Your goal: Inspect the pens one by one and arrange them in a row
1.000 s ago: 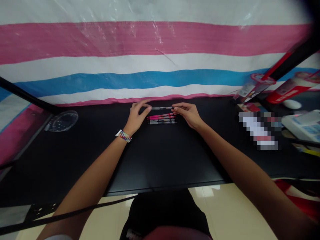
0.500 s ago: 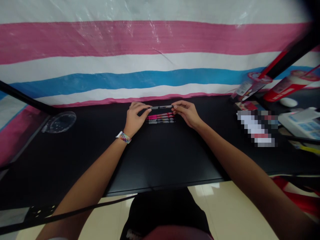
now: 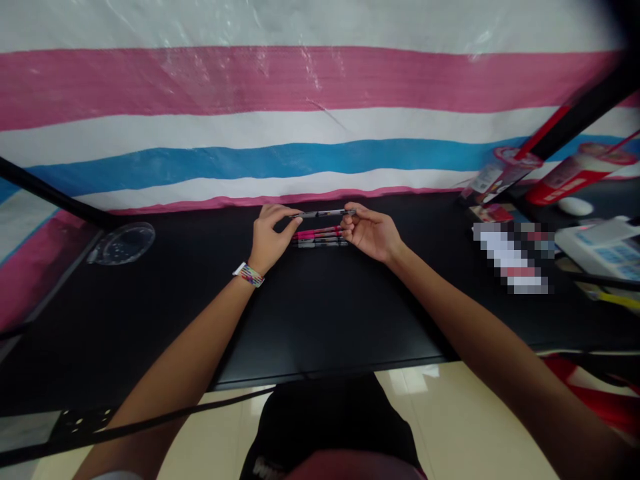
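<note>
Between my two hands a dark grey, partly clear pen [image 3: 324,214] lies level, left to right. My left hand [image 3: 271,233] pinches its left end between thumb and fingertips; a colourful band is on that wrist. At the other end, my right hand [image 3: 373,230] has thumb and index finger closed on the pen, with its other fingers curled and the palm partly turned up. Just nearer to me, several pens [image 3: 320,237], pink and grey or black, lie side by side on the black table [image 3: 330,320]. My right fingers cover their right ends.
A clear round plastic lid [image 3: 125,244] lies at the left. Two drink cups, one clear [image 3: 493,177] and one red [image 3: 575,175], stand at the back right. Close by are a white mouse [image 3: 576,206] and a white device [image 3: 603,247]. A striped plastic sheet [image 3: 300,160] hangs behind.
My right hand has rolled so that more of its palm shows, its lower fingers curling beneath the pen. The left hand keeps its pinch in nearly the same place.
</note>
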Action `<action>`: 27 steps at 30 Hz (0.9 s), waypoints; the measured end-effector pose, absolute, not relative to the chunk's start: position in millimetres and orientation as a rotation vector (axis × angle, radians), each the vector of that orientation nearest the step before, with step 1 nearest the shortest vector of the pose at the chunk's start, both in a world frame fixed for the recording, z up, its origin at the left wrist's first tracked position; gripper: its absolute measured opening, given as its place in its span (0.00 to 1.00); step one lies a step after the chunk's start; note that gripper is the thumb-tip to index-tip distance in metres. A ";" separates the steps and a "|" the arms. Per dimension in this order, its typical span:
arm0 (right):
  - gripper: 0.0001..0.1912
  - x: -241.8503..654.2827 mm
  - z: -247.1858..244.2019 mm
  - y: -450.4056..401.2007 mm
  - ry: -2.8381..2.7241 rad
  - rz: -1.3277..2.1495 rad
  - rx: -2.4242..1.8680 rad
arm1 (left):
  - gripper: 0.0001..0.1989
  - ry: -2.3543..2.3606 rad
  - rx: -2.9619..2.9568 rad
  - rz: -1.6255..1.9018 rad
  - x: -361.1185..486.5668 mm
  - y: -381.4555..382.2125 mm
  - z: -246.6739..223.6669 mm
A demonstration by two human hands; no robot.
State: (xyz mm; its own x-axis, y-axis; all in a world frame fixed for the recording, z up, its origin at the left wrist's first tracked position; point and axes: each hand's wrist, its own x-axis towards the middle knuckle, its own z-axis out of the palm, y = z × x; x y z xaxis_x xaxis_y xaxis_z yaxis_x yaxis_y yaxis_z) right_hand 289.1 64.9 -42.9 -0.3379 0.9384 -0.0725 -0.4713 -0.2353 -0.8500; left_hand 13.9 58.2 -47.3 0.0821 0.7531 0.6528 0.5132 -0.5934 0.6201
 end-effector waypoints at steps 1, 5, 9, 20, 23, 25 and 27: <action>0.14 288.6 -43.0 64.9 -0.934 1.749 -0.755 | 0.07 1.273 2.130 1.521 14.0 58.0 -47.0; 0.18 288.5 -42.1 64.5 -0.962 1.721 -0.801 | 0.06 1.279 2.121 1.509 14.1 57.3 -46.0; 0.14 287.7 -42.8 64.3 -0.936 1.722 -0.782 | 0.07 1.267 2.120 1.512 14.3 57.4 -46.3; 0.18 284.1 -48.0 66.0 -0.920 1.643 -0.836 | 0.08 1.263 2.038 1.524 16.4 56.3 -46.1; 0.16 283.9 -47.1 65.8 -0.882 1.677 -0.816 | 0.07 1.260 2.044 1.527 16.4 56.4 -46.2; 0.16 283.6 -47.0 65.5 -0.878 1.676 -0.815 | 0.07 1.271 2.042 1.524 16.4 56.6 -46.4; 0.17 283.1 -47.8 65.7 -0.893 1.651 -0.816 | 0.08 1.278 2.042 1.518 16.5 56.9 -46.6</action>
State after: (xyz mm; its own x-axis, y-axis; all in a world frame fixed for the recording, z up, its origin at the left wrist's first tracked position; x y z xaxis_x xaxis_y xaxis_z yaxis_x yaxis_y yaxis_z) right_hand 283.1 65.7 -47.8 -0.2264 0.9707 -0.0811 -0.4637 -0.1806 -0.8674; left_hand 16.5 56.9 -46.6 0.0497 0.7845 0.6181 0.4750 -0.5629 0.6763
